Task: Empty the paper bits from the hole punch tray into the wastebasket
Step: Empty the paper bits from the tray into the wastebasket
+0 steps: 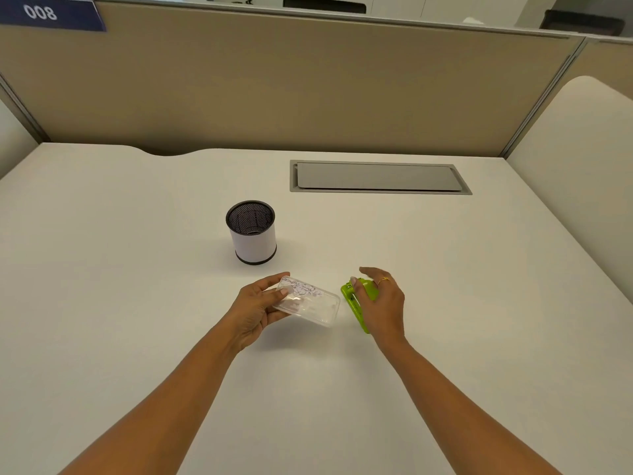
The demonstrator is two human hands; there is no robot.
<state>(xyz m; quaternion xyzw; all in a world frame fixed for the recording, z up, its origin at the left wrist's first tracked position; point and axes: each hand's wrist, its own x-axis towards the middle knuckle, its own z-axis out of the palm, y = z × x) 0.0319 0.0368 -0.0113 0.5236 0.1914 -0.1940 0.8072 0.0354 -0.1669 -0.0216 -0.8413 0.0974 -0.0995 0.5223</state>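
My left hand (255, 308) holds a clear plastic hole punch tray (310, 301) by its left end, just above the desk; pale paper bits lie inside it. To its right, my right hand (383, 301) grips the green hole punch (356, 303), which stands on the desk. A small round wastebasket (251, 238), white-sided with a black mesh rim, stands upright behind the tray, a short way beyond my left hand.
The white desk (137, 269) stretches wide on both sides. A grey cable hatch (378, 177) lies flush in it at the back right. A beige partition wall (274, 80) closes off the far edge, with a curved white divider (582, 166) at right.
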